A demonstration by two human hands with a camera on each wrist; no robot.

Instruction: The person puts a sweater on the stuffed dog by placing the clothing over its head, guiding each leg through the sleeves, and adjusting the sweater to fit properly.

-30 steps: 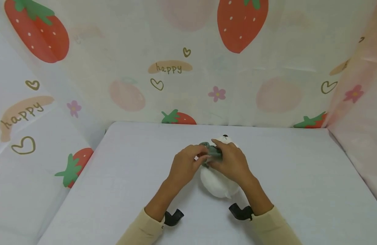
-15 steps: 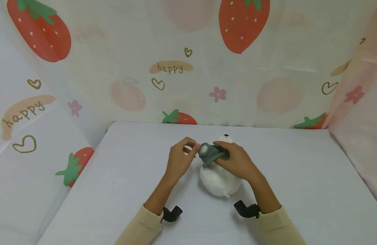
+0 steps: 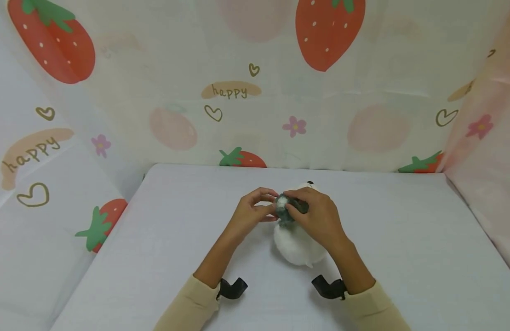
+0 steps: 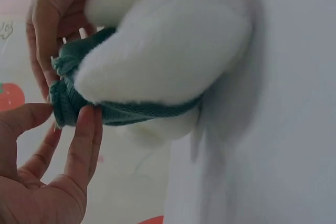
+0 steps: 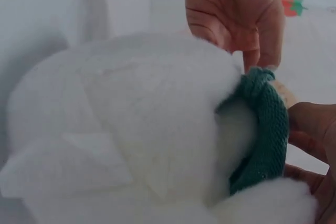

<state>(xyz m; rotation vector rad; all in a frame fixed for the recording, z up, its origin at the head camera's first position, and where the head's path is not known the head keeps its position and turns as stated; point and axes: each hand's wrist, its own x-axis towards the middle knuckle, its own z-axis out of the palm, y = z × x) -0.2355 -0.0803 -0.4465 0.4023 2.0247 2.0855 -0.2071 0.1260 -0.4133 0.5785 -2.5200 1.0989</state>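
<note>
A white plush toy (image 3: 298,246) lies on the table, its small tail toward me and a black nose at its far end. Around its upper part is a green knitted garment (image 3: 284,217) with a gathered edge. My left hand (image 3: 248,215) pinches the edge of the knit; in the left wrist view its thumb and fingers (image 4: 81,140) sit on either side of that edge. From the other side my right hand (image 3: 321,216) grips the same garment, thumb on top. In the right wrist view the plush's white fur (image 5: 131,108) hides part of the knit.
A white cloth covers the table (image 3: 176,230). Behind it hangs a backdrop (image 3: 155,59) printed with strawberries, hearts and flowers. Black mounts (image 3: 233,288) stick out from both wrists above the cloth.
My left hand has come back to the garment after standing a little to its left half a second ago. My right thumb has moved up over the knit; the plush has shifted slightly right.
</note>
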